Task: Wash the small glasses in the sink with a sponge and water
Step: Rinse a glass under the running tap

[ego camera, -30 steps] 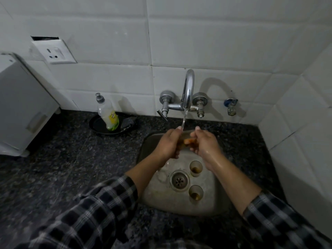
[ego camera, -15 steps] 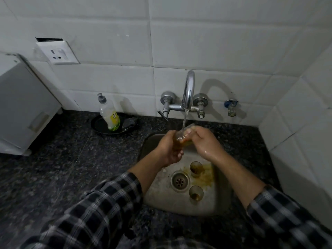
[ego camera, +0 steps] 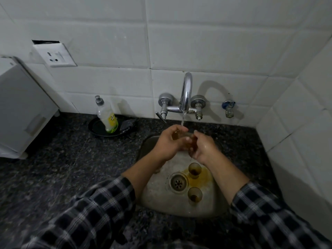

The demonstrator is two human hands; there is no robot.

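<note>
Water runs from the chrome tap (ego camera: 186, 94) onto a small glass (ego camera: 181, 135) that I hold over the steel sink (ego camera: 161, 203). My left hand (ego camera: 168, 142) grips the glass from the left. My right hand (ego camera: 204, 148) holds its right end, fingers curled. Much of the glass is hidden by my fingers. Two more small glasses stand upright in the basin, both with brown dregs: one (ego camera: 195, 170) just beyond the drain (ego camera: 178, 183), the other (ego camera: 195, 194) nearer to me. A yellow-brown puddle (ego camera: 206, 177) spreads around the farther glass. No sponge shows in my hands.
A dish-soap bottle (ego camera: 106, 116) stands on a black plate (ego camera: 97, 129) with a dark scrubber (ego camera: 127, 125) left of the sink. A white appliance (ego camera: 21, 112) sits at the far left of the dark granite counter (ego camera: 62, 168). Tiled walls close in behind and on the right.
I have turned and lowered the glass under the stream since the earlier frames. Brown liquid was tipped out and now stains the basin around the farther glass.
</note>
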